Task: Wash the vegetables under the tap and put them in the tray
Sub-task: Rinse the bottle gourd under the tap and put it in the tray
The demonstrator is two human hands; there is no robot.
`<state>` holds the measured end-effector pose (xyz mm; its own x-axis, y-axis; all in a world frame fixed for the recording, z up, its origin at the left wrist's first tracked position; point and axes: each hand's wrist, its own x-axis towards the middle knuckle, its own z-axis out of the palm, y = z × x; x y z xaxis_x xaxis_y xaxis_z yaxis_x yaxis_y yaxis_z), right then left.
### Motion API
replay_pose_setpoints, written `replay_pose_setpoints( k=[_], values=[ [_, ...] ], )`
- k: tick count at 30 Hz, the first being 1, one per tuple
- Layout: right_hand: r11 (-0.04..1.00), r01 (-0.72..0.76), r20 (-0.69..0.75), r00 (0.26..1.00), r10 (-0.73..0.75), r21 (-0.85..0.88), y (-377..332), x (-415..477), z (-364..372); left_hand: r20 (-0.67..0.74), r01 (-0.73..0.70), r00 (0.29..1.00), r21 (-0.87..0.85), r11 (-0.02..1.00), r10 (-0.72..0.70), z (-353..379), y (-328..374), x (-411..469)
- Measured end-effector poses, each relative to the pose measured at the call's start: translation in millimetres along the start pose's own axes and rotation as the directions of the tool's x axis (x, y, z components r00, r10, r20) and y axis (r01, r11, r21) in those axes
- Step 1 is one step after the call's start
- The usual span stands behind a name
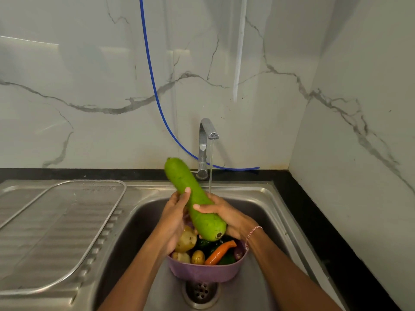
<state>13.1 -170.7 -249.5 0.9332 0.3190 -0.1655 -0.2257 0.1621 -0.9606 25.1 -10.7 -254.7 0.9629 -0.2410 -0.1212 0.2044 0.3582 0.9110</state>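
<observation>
Squarely over the sink basin (265, 203), in the head view, both hands hold a long green gourd (194, 200). The left hand (174, 217) reaches up from the near left, its palm on the gourd's left side and a fingertip curled over the top. The right hand (224, 215) grips the lower half, with the thumb across the front and the fingers wrapped behind. The gourd tilts, its far end raised toward the sink's back edge by the tap (206, 140). Water (210, 171) falls just beside its right flank. Below sits a purple basket (206, 271) holding potatoes (186, 240) and a carrot (221, 252). The mesh tray (67, 221) lies on the drainboard at the left.
</observation>
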Motion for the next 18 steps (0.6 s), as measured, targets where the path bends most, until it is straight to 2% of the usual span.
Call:
replay_pose_setpoints(
  k=[2,4,6,8,10,13,16,18],
  values=[
    [0.998,-0.046,0.002,0.999,0.046,-0.034,0.3,3.4,4.2,-0.065,0.007,0.998,-0.078,0.997,-0.012,-3.1,-1.0,2.9],
    [0.999,-0.047,-0.009,0.999,0.047,0.007,-0.9,4.6,5.3,-0.143,-0.032,0.990,-0.139,0.990,0.012,-6.4,-0.7,5.0],
    [0.995,0.020,-0.114,0.993,-0.009,0.095,-1.6,6.7,2.0,-0.208,-0.106,0.976,-0.227,0.968,0.058,-9.9,0.7,7.5],
    [0.980,0.155,-0.283,0.952,-0.114,0.127,-1.4,9.5,0.1,-0.267,-0.168,0.960,-0.311,0.936,0.084,-11.3,0.0,8.0],
    [0.971,0.238,-0.412,0.882,-0.228,-0.028,0.2,12.6,4.6,-0.292,-0.168,0.955,-0.384,0.908,0.053,-10.4,-2.4,5.4],
    [0.915,0.247,-0.474,0.794,-0.380,-0.320,5.2,16.6,16.0,-0.307,-0.181,0.951,-0.427,0.886,0.047,-11.8,-2.5,3.6],
    [0.862,0.259,-0.520,0.709,-0.476,-0.437,6.8,20.3,19.8,-0.314,-0.190,0.947,-0.396,0.898,0.062,-12.7,3.0,-1.4],
    [0.870,0.193,-0.577,0.680,-0.452,-0.453,5.7,23.1,15.4,-0.306,-0.181,0.949,-0.346,0.921,0.071,-9.8,2.8,-3.9]
  ],
)
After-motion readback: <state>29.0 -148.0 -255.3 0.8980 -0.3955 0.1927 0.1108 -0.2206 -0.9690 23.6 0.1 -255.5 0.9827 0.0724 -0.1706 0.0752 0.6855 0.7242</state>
